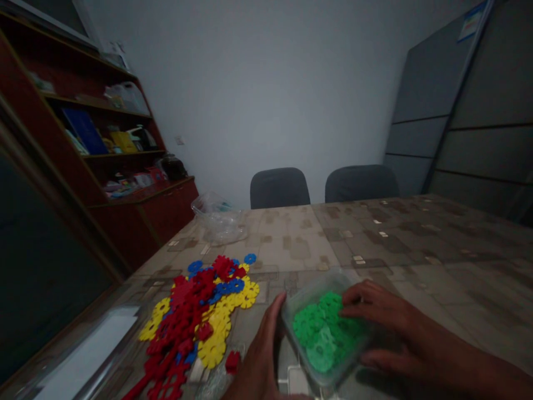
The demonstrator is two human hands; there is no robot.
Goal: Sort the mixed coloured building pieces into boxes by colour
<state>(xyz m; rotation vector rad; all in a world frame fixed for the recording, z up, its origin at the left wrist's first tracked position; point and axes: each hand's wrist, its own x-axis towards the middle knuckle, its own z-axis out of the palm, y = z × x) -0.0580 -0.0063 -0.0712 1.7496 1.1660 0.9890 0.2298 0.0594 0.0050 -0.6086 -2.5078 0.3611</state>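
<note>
A clear plastic container (300, 351) holds several green flower-shaped plastic pieces (328, 328). My left hand (264, 350) is held against the container's left side, its fingers stretched along the outer wall. On the other side, my right hand (387, 322) has its curled fingers over the rim near the green pieces, with the thumb lower by the outer wall. Whether those fingers pinch a piece is unclear. Left of my left hand lies a pile of red pieces (189, 305), yellow pieces (219, 322) and blue pieces (231, 286), some red ones joined together.
Crumpled clear plastic packaging (220, 222) lies at the table's far left. A transparent tray or sleeve with white inside (89, 355) is at the near left. Two dark chairs, one of them the left chair (280, 188), stand behind the patterned table (416, 250). A shelf unit (120, 205) is at left.
</note>
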